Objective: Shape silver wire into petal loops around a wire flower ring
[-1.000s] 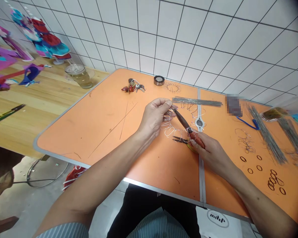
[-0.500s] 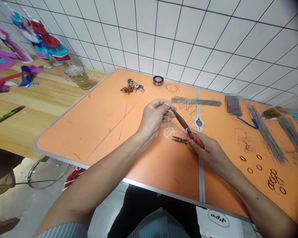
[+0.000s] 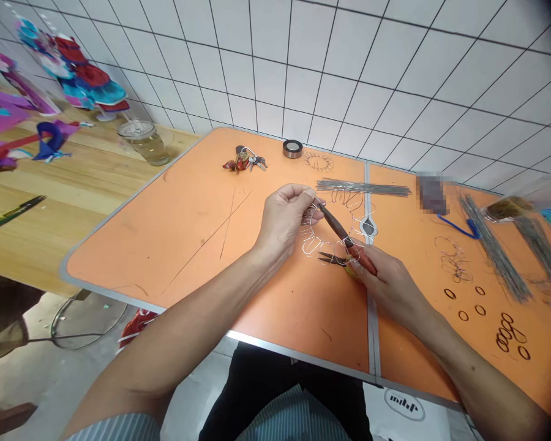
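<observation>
My left hand (image 3: 287, 217) pinches the upper left edge of a round wire frame (image 3: 310, 236), a ring with thin loops sticking out all round. In my right hand (image 3: 380, 269) is a soldering-iron-like tool or slim pair of pliers with a dark long tip and red handle (image 3: 362, 257); its tip meets the wire close to my left fingertips. Small scissors or snips (image 3: 333, 258) with dark blades also show at my right hand, their handles partly hidden under it. Whether the hand grips them too I cannot tell.
Behind the frame lies a bundle of straight wires (image 3: 362, 187); more wire bundles (image 3: 496, 248) are at right. Small dark rings (image 3: 480, 310) lie near the right arm. Keys (image 3: 245, 160), a tape roll (image 3: 292, 149) and a second wire ring (image 3: 318, 162) sit at the back. A glass jar (image 3: 144, 144) stands left.
Almost nothing differs. Both hands, the tool and the wire frame keep nearly the same place, with only a tiny shift of the view.
</observation>
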